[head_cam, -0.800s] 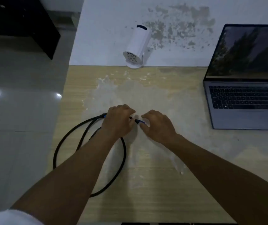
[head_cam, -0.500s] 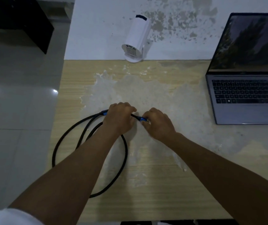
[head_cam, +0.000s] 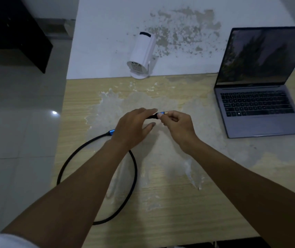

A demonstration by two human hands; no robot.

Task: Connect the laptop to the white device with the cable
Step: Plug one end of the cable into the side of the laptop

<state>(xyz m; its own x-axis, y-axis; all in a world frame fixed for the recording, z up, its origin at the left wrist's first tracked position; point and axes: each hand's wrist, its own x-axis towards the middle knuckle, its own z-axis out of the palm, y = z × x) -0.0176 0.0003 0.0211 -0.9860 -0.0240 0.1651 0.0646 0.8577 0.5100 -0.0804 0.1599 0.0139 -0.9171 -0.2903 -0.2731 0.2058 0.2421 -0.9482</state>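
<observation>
Head view: left of the laptop (head_cam: 261,97), a black cable (head_cam: 96,178) is seen lying in a loop on the wooden bench (head_cam: 178,203), one blue-collared end resting just behind the left wrist. The left hand (head_cam: 134,127) is held spread and loose over the cable's other end, whose gold-tipped plug (head_cam: 163,114) is pinched between the fingertips of the right hand (head_cam: 178,126), raised above the bench and well short of the laptop. The white device (head_cam: 142,56) is stood at the bench's far edge against the wall, left of the laptop and unconnected.
</observation>
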